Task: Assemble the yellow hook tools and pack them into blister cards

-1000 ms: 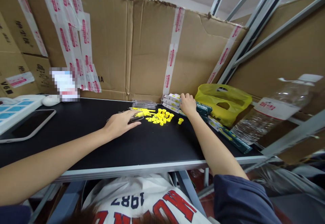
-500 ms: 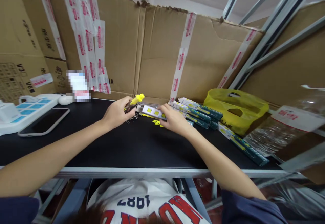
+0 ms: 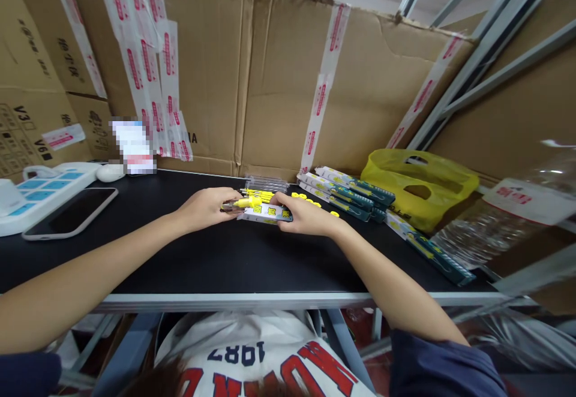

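My left hand (image 3: 209, 206) is closed around a yellow-topped pen (image 3: 246, 203), whose yellow end points right. Fingers of my right hand (image 3: 308, 214) grip the right end of a slim white carton (image 3: 265, 213) with yellow print. The pen lies close over the carton's left part; I cannot tell whether they touch. Just behind the hands are several yellow pens (image 3: 263, 194) and a row of clear plastic pieces (image 3: 267, 183). Small yellow parts (image 3: 333, 213) lie beside and behind my right hand.
Slim green-and-white cartons (image 3: 346, 193) are stacked at right, with another carton (image 3: 432, 253) nearer the edge. Beyond them are a yellow plastic bag (image 3: 420, 190) and a clear bottle (image 3: 486, 223). A phone (image 3: 69, 214) and power strip (image 3: 54, 190) lie left. Cardboard (image 3: 202, 85) walls the back.
The pen has tipped from slanting upward to nearly level and moved down to the carton's left end. The carton has shifted slightly left and down, and the hands are lower.
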Tool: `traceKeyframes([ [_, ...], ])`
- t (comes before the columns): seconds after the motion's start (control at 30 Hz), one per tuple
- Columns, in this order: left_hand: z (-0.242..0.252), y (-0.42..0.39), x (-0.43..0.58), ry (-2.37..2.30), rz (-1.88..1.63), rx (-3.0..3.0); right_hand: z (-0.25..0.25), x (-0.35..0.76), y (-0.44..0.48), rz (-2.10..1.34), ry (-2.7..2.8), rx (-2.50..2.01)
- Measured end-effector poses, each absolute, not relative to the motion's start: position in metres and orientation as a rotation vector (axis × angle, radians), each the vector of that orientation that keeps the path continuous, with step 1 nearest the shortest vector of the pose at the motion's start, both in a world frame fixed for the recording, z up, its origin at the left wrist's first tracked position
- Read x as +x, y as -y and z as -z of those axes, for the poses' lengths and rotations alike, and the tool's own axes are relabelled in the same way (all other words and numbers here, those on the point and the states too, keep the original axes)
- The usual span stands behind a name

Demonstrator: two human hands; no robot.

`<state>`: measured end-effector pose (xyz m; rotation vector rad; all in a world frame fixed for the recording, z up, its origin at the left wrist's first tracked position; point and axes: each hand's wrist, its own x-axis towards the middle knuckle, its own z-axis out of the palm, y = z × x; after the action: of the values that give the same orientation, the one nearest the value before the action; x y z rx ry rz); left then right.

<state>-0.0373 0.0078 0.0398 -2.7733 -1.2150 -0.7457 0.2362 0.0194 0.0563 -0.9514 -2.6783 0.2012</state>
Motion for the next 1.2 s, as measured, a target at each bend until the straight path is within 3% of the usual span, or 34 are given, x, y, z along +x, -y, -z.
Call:
traceKeyframes([
  [0.47, -0.042, -0.001, -0.034, 1.399, 0.723, -2.742, -0.058, 0.238, -0.023, -0.340, 2.671, -0.811],
  [0.77, -0.037, 0.002, -0.029, 1.270, 0.771, -2.798, -0.056, 0.232, -0.015, -0.414, 2.689, -0.776],
  [1.2, -0.030, 0.009, -0.017, 1.270, 0.570, -2.806, -0.034, 0.204, -0.002, -0.142, 2.577, -1.032],
])
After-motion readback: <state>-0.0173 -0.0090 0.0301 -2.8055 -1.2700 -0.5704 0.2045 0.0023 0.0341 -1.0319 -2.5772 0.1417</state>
